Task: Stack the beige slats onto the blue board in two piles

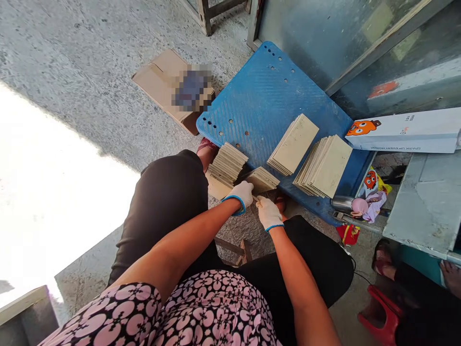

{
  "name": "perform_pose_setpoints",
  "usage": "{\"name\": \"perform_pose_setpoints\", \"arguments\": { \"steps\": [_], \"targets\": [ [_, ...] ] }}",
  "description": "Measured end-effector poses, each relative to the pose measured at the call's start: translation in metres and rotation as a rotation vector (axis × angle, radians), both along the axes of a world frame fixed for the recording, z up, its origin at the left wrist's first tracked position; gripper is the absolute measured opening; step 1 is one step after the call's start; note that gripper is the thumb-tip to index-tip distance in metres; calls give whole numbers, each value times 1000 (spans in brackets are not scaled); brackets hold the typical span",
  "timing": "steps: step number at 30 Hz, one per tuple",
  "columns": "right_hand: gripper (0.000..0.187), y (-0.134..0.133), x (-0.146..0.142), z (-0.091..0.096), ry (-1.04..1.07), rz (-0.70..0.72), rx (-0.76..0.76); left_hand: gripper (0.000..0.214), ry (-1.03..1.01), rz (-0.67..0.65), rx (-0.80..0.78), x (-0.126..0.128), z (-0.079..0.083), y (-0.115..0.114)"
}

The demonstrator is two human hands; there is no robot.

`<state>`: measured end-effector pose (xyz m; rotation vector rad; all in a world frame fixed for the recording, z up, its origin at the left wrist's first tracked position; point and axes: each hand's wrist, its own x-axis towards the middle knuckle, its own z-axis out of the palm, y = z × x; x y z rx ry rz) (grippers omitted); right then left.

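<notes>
Both my hands wear pale gloves with blue cuffs. My left hand (240, 194) and my right hand (268, 213) meet over a thin beige card (219, 189) held between my knees, each pinching it. Just beyond them a small stack of the same cards (264, 179) lies at the near edge of a blue plastic board (259, 96). A fanned stack of cards (228, 163) rests at the board's left corner. Two larger stacks (294, 144) (324, 166) lie further right on the board.
A flattened cardboard box (162, 81) lies on the concrete floor at the back. A white printed box (406, 130) sits on a grey metal surface (428, 202) at right. Another person's feet (383, 262) and a red stool (382, 315) are at lower right.
</notes>
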<state>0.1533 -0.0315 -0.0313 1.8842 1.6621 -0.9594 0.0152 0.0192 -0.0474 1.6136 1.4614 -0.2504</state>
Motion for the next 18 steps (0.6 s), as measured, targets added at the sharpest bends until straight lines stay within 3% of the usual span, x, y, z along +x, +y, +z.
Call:
{"name": "perform_pose_setpoints", "arguments": {
  "steps": [4,9,14,18],
  "targets": [
    [41,11,15,12,56,-58,-37,45,-45,-27,-1,-4,-1,4],
    [34,18,58,43,223,-127,-43,46,-230,-62,-31,-6,-1,8],
    [35,19,104,97,560,-462,47,25,-740,72,-404,-2,2,3],
    [24,31,131,139,647,-542,238,49,-958,236,-548,6,18,3]
  ]
}}
